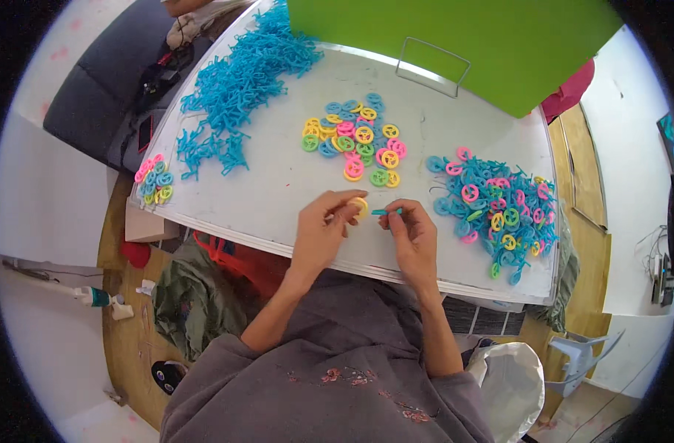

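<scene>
Pinching a yellow wheel (362, 208) in its fingertips, the left hand (317, 227) faced the right hand (414, 238). The latter's fingers pinched a blue stick (380, 213), tip near the wheel.

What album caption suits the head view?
Left hand with a yellow wheel, right hand with a thin teal piece, at a white table.

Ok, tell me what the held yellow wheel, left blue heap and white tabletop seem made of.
Held yellow wheel: likely moulded plastic, smooth, evenly coloured. Left blue heap: probably plastic, smooth-looking; uniform colour, repeated thin shapes. White tabletop: perhaps laminate or painted; smooth, pale, small dark marks.
</scene>
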`<state>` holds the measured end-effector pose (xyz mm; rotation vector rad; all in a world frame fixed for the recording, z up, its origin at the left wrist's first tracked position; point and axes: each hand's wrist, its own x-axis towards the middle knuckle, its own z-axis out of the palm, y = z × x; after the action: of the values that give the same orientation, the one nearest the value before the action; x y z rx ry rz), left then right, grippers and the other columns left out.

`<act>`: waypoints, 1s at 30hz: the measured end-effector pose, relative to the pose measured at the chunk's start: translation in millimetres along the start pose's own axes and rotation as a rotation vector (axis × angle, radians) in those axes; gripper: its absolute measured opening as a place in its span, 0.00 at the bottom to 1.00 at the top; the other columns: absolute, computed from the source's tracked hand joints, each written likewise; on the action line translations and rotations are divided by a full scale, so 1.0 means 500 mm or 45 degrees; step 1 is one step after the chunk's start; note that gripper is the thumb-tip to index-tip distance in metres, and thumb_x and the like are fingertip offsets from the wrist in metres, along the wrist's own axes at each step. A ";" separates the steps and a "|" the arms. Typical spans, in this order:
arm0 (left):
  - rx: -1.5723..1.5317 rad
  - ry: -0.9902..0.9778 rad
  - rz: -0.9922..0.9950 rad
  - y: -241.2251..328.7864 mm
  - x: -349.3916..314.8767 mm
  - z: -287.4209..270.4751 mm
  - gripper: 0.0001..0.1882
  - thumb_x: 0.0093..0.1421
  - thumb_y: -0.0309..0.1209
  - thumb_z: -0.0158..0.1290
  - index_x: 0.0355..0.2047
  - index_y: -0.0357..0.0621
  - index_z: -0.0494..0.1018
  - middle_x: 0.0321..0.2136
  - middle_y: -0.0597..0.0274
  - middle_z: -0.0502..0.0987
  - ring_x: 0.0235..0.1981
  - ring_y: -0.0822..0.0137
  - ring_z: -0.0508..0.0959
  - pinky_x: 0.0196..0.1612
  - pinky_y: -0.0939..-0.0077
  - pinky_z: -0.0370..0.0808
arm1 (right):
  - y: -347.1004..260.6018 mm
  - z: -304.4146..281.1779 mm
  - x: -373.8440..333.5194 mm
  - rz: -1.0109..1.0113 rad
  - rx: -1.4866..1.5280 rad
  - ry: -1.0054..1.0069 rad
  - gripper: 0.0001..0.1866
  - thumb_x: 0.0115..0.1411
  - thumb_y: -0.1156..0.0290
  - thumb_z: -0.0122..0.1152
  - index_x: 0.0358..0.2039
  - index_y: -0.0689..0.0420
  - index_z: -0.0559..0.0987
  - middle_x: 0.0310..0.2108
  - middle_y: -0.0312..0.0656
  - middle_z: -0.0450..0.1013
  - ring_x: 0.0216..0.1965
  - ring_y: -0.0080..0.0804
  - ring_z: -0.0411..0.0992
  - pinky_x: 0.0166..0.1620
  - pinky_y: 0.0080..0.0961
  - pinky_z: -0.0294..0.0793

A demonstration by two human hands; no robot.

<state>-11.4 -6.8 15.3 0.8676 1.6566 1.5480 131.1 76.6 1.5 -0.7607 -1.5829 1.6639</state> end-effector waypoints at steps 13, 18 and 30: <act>-0.332 -0.254 -0.138 -0.014 -0.005 0.013 0.07 0.65 0.28 0.49 0.37 0.36 0.71 0.34 0.63 0.76 0.35 0.74 0.76 0.36 0.78 0.76 | -0.018 -0.017 -0.008 -0.146 -0.386 -0.090 0.06 0.54 0.85 0.57 0.33 0.62 0.75 0.33 0.38 0.74 0.37 0.23 0.72 0.44 0.20 0.70; -0.246 -0.283 -0.132 -0.026 0.005 0.011 0.06 0.64 0.27 0.50 0.37 0.35 0.72 0.31 0.62 0.77 0.33 0.74 0.76 0.37 0.80 0.75 | -0.036 -0.038 -0.005 -0.143 -0.486 -0.218 0.07 0.50 0.86 0.58 0.30 0.63 0.77 0.33 0.42 0.76 0.36 0.25 0.74 0.44 0.22 0.72; -0.286 -0.251 -0.171 -0.013 0.004 0.023 0.06 0.63 0.25 0.51 0.36 0.33 0.73 0.29 0.61 0.77 0.32 0.73 0.77 0.38 0.79 0.76 | -0.032 -0.034 -0.013 -0.157 -0.566 -0.029 0.08 0.51 0.85 0.58 0.32 0.62 0.79 0.31 0.40 0.77 0.36 0.26 0.74 0.41 0.22 0.71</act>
<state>-2.8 0.3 8.1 0.7482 1.3442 1.4721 150.1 81.4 15.7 -0.8434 -2.0046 1.2483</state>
